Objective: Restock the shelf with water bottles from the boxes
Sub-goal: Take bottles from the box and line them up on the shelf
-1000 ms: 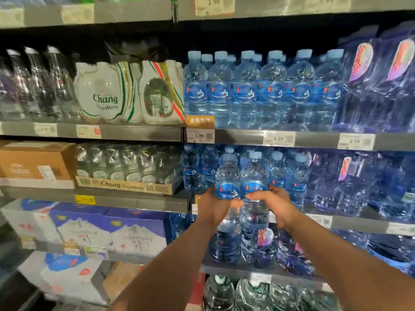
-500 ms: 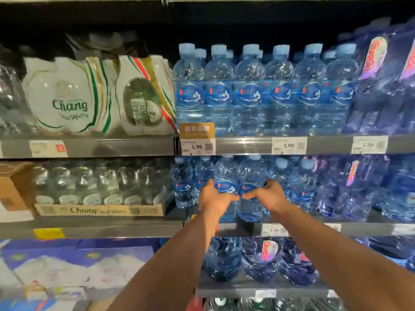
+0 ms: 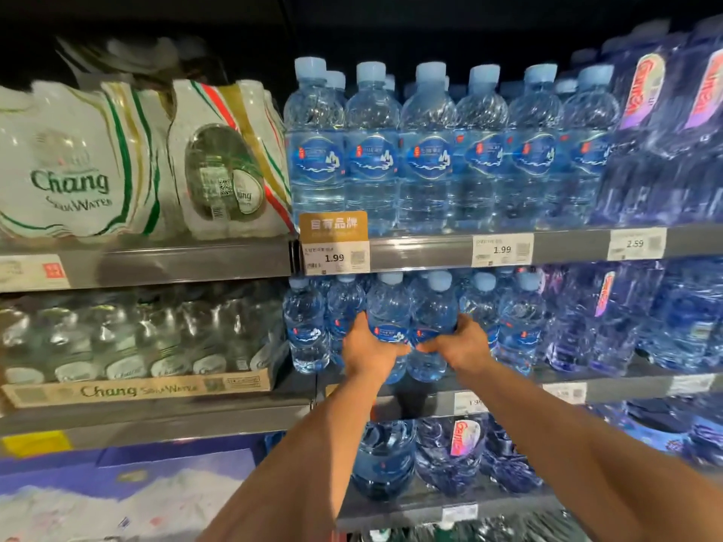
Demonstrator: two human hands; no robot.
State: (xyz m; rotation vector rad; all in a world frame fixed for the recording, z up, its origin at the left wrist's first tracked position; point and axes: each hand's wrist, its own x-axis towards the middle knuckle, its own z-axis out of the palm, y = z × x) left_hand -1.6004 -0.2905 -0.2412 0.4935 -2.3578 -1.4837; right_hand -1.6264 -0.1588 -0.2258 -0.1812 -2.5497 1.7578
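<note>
Two clear water bottles with pale blue caps and blue labels stand side by side at the front of the middle shelf (image 3: 626,387). My left hand (image 3: 369,352) grips the left bottle (image 3: 387,307) around its label. My right hand (image 3: 459,346) grips the right bottle (image 3: 432,305) the same way. Both bottles are upright, among others of the same kind on that shelf. Their bases are partly hidden by my hands. No box of bottles is in view.
A full row of the same bottles (image 3: 426,150) fills the shelf above, with price tags (image 3: 502,250) on its edge. Chang soda water packs (image 3: 78,170) and a cardboard tray of glass bottles (image 3: 137,389) sit left. Shrink-wrapped blue packs (image 3: 665,131) crowd the right.
Both hands have carried the two bottles up and inward from in front of the shelf edge to among the bottles on the middle shelf. The camera has moved closer.
</note>
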